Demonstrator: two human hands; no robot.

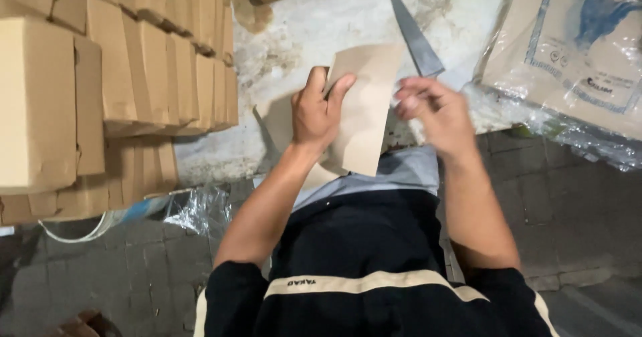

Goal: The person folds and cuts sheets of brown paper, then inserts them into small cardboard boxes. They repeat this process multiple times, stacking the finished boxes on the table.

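Cardboard piece (364, 109) | left hand (317, 113) grip clenched on it | right hand (435, 113) grip clasps knife (414, 36)

My left hand (319, 113) pinches a brown card (364, 103) upright. My right hand (435, 113) grips a knife (416, 39), blade pointing away. Stacked boxes (100, 89) stand left, a plastic-wrapped bundle (575, 49) right.

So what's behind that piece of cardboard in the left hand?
Behind the cardboard piece held by the left hand lies a worn whitish floor. The knife blade shows beside its right edge, near the right hand. Whatever lies directly behind it is hidden.
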